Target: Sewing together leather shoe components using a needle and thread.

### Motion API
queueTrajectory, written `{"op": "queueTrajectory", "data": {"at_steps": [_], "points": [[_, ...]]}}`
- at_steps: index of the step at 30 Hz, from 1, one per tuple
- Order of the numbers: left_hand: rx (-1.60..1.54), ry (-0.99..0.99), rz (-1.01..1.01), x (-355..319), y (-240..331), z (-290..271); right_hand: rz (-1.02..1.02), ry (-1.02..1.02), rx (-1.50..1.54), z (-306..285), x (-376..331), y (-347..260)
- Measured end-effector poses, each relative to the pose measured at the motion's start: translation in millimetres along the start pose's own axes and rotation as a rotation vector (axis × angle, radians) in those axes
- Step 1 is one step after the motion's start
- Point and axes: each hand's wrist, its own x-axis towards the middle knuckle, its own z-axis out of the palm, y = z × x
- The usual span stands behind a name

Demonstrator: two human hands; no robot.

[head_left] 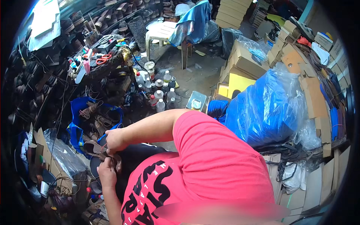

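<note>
Brown shoe [95, 147]; partly behind hands [115, 141] [107, 172]

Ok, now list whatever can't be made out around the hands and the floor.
All in the head view:
- What the right hand pinches, if anything: its own fingers cover it.
- The full shape of the brown footwear piece: both hands, the left hand included, cover parts of it.
- The left elbow: cut off by the lower edge.
- What is inside the blue bundle: its glossy wrapping hides it.
- The bottles' labels: too small.
</note>
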Motion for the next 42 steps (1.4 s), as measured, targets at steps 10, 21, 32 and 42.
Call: {"op": "queueTrajectory", "data": {"at_steps": [10,21,32,42], "points": [[-0.304,0.485,0.018,-72,-15,-54,0.461,0.565,1.575,5,-65,66],[-0.141,0.295,-0.008,-79,-22,-50,0.170,-0.041,0.756,-13,-59,47],[-0.108,0.443,-0.238,-64,-44,-56,0.619,0.075,0.880,27,-101,81],[-0.434,0.058,-0.127,53,-15,-25,0.167,0.117,0.990,14,-6,41]]}}
